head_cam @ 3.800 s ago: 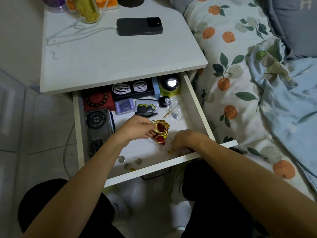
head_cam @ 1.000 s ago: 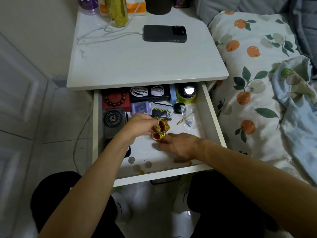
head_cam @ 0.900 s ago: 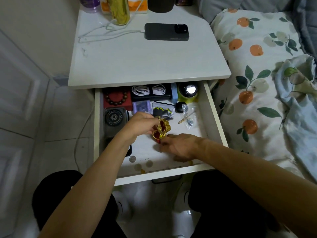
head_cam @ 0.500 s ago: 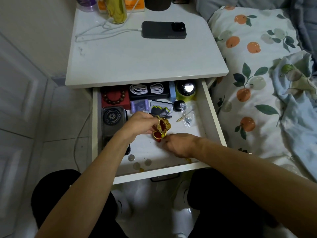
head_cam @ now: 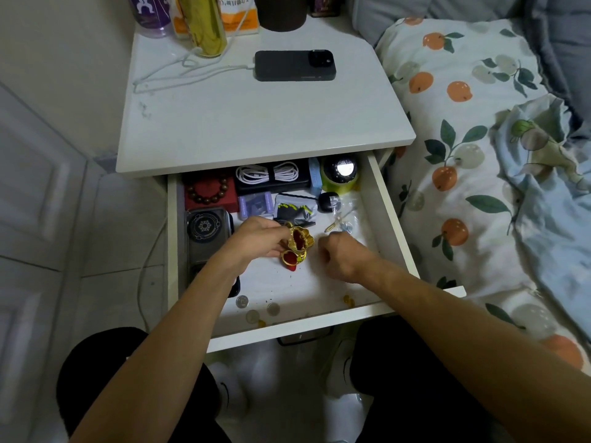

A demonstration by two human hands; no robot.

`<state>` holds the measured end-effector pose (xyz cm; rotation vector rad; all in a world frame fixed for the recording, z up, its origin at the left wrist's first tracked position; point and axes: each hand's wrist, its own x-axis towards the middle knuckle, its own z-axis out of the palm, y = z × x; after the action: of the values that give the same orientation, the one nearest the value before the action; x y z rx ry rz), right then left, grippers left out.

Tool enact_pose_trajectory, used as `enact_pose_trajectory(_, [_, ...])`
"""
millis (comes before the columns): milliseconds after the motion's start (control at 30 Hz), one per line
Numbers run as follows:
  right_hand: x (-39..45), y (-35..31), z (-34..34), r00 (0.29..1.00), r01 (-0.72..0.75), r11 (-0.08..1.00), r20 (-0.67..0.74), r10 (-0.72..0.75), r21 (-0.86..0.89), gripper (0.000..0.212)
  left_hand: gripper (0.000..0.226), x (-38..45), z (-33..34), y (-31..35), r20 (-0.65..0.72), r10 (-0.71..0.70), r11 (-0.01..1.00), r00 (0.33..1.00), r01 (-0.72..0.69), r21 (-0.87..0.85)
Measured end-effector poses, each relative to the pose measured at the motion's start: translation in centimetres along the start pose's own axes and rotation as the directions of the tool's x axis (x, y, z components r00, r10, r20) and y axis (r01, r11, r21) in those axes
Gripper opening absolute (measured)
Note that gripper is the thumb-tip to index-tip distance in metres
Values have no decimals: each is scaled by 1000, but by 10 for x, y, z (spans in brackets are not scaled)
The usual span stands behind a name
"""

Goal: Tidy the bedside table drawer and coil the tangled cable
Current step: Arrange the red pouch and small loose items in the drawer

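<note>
- Step in hand, I reckon: still on the small loose bits in the drawer [head_cam: 388, 215], not the cable yet.
- My left hand [head_cam: 260, 239] grips a little gold-and-red pouch [head_cam: 298, 246] by its neck, fingers curled round it; mouth is open and faces up, red lining shows.
- My right hand [head_cam: 337, 254] is just beside the pouch, fingers curled under. Prob. pinching sth small to drop in, but can't tell what, or if anything's in it.
- Pouch hangs just above the drawer floor, about mid-drawer.
- Next move, my guess: get the right fingertips over the pouch mouth and let go; the mouth is small, so I need to hold it wide and steady w/ the left.
- After that: coins [head_cam: 242, 302] near the front wall, plus a yellowish bit [head_cam: 348, 300] at front right, still lying loose.
- Cables: one white cable [head_cam: 268, 172] lies already looped in 2 bundles on a black case at the back of the drawer, looks neat.
- The tangled one is likely the white charging cable [head_cam: 179, 73] up on the table top [head_cam: 256, 123]: loose loops, one end plugged into the black phone [head_cam: 295, 65], other part runs back behind a gold can [head_cam: 203, 24]. Not coiled.
- Rest of drawer: bead bracelet [head_cam: 207, 191] on a red box back left, a green round gadget [head_cam: 340, 174] back right, a dark flat case [head_cam: 206, 231] along the left wall.
</note>
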<state>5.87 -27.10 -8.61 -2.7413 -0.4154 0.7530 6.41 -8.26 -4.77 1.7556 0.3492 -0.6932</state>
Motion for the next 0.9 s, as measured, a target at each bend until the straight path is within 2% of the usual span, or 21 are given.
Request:
enact_pose_trajectory(67, [-6,2,-10,993,-58,973,-91,80,225,11,11,0,1,0,5,1,1000,1000,-1,3])
enact_pose_trajectory(167, [-18,-4,-24,972,-49,793,-155,179,607,17,10,1,1,0,9,-3,999,1000,3,32])
enact_pose_trajectory(233, [-21,-10,-32,967,11,695,-185,176,719,23,9,2,2,-1,7,-8,999,1000,8,44])
enact_pose_trajectory(300, [-17,-17,-36,967,70,685,-217,130,725,27,9,1,3,0,11,-8,999,1000,7,50])
enact_pose_trajectory(467, [-7,-25,-39,972,114,752,-228,49,649,25,10,-1,4,1,30,-4,999,1000,2,45])
enact_pose_trajectory(633, [-13,-8,-34,955,41,802,-261,145,596,14,11,2,0,-3,26,-1,998,1000,0,60])
enact_pose_trajectory(700, [-16,6,-28,973,-57,905,-181,146,421,17,11,4,1,-3,34,7,998,999,-9,64])
enact_pose_trajectory(767, [-19,15,-21,989,-146,974,2,148,171,24,10,4,1,-3,33,12,997,999,-14,69])
enact_pose_trajectory(833, [-22,17,-15,973,-157,987,168,159,-29,30,10,6,2,-4,31,13,997,999,-15,77])
enact_pose_trajectory(900, [-23,11,-13,961,-111,988,242,134,-107,37,12,7,2,-4,34,15,997,999,-17,80])
